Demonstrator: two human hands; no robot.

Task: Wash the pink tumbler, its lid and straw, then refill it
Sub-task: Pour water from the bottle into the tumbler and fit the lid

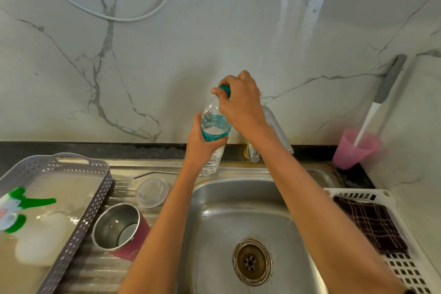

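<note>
**Two hands on one water bottle over the sink**

The fingers and thumb of the right hand (241, 105) curl round the green cap (225, 89) of a clear plastic water bottle (214, 124). The left hand (202, 147) wraps the bottle's middle, fingers over its teal label (214, 136). The label's white print is too small to read.

The bottle is partly full and held above the back edge of the sink (238, 207). On the drainboard (105, 267) to the left:
- one pink tumbler (119, 229), steel inside, open and seemingly upright
- one clear lid (152, 193) just behind it
- one metal straw (155, 173) beyond the lid

A grey basket (78, 229) holds one spray bottle (12, 210) whose label is blurred. One pink cup (350, 153) in the right corner holds a brush (372, 112). One white tray (391, 198) carries a checked cloth (370, 224).
</note>
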